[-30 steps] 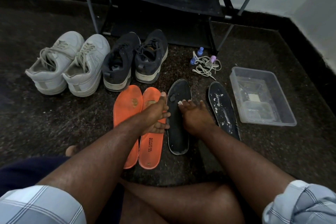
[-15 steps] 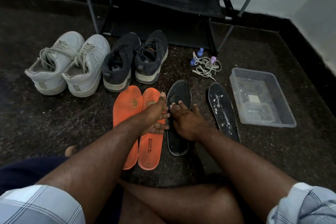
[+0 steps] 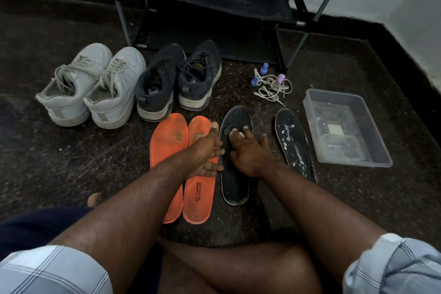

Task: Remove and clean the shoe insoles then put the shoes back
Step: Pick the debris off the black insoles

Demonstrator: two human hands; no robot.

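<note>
Person, head view. Both forearms bare. Left hand [image 3: 205, 150] and right hand [image 3: 248, 150] bare; no rings, watch or gloves visible. Left sleeve [image 3: 52, 270]: light blue-white fabric, thin dark check lines, rolled at elbow. Right sleeve [image 3: 393, 267]: same checked pattern, bunched in folds above elbow. Dark navy shorts [image 3: 35, 229] over left thigh. Legs [image 3: 238, 267] bare below shorts. Toe [image 3: 95, 199] visible beyond shorts, bare, no footwear. Rest of body out of view.

1 head view, wide-angle: looks forward and down, close over forearms, floor [image 3: 71, 162] beyond.
</note>
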